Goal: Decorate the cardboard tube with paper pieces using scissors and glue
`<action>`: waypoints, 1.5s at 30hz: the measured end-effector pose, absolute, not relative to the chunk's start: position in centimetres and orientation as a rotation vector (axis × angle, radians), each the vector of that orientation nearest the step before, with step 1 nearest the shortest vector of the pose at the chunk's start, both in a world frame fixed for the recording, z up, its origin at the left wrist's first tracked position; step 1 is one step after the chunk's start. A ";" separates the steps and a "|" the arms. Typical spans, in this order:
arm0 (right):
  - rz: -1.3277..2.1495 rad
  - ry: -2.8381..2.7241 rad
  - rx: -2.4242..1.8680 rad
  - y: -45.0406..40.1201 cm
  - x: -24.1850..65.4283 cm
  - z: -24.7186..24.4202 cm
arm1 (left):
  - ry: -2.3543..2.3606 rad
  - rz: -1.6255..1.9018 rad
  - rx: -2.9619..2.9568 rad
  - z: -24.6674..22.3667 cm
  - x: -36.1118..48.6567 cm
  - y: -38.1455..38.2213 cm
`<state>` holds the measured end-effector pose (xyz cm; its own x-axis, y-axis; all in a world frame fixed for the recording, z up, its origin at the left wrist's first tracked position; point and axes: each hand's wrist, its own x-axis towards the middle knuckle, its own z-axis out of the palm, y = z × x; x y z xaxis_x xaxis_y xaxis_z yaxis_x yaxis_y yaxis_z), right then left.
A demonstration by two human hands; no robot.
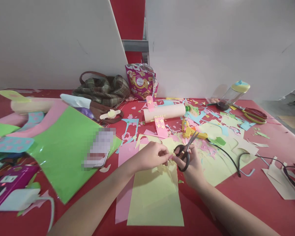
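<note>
Both hands meet above a pale yellow paper sheet [157, 203] that overlaps a pink sheet [123, 203]. My left hand [154, 155] is closed in a pinch on a small yellow paper piece [172, 156], partly hidden by the fingers. My right hand [193, 167] has black-handled scissors [186, 149] hooked in it, their blades pointing up and away to the right. The right thumb and fingertips also touch the yellow piece. Behind the hands lies a pale cardboard tube [164, 113] with pink star-patterned strips [161, 127] on it.
A yellow glue gun [192, 130] with a black cord lies among paper scraps on the right. Farther back are larger scissors [254, 114] and a clear tilted container [232, 95]. Green sheets [64, 154] and a phone [98, 147] lie left; a purple snack bag [141, 82] stands behind.
</note>
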<state>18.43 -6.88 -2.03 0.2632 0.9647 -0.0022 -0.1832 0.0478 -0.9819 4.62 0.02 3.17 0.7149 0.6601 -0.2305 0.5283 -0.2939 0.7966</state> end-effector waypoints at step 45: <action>1.165 -0.931 -1.160 -6.5 18.7 -1.9 | 0.819 0.089 2.079 3.1 4.1 0.4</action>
